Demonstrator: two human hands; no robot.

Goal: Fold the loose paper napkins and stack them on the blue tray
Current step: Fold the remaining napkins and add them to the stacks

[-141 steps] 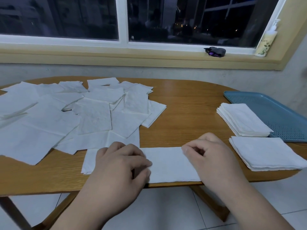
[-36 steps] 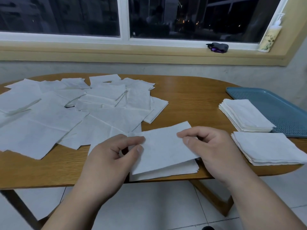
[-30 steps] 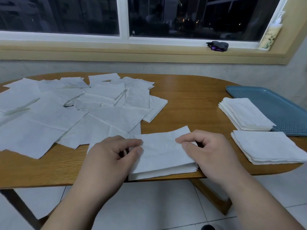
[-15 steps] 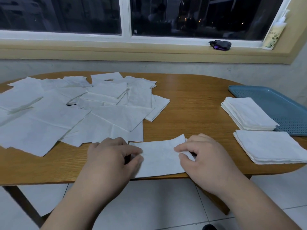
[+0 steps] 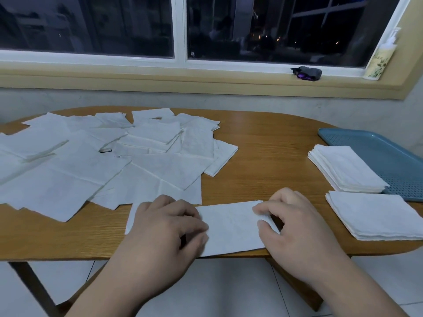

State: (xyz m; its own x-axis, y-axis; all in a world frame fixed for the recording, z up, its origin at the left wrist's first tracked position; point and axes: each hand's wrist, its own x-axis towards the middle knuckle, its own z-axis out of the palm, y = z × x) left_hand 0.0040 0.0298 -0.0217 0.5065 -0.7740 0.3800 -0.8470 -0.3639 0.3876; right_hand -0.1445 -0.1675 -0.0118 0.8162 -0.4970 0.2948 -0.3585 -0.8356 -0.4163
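A white napkin (image 5: 231, 227), folded into a long strip, lies flat at the table's front edge. My left hand (image 5: 167, 227) covers its left part, with curled fingers and thumb pinching the paper. My right hand (image 5: 295, 227) pinches the strip's right end between thumb and forefinger. Loose unfolded napkins (image 5: 109, 163) overlap across the table's left half. One stack of folded napkins (image 5: 343, 170) sits partly on the blue tray (image 5: 389, 152) at the right. A second folded stack (image 5: 375, 216) lies on the table just in front of the tray.
The oval wooden table (image 5: 270, 161) stands under a window. On the sill are a dark small object (image 5: 306, 73) and a pump bottle (image 5: 381, 60). Bare wood shows between the loose pile and the stacks. Tiled floor lies below the front edge.
The napkin's raised upper layer has come down onto the table, so it now lies flat as a strip. Both hands have lowered with it, toward the front edge.
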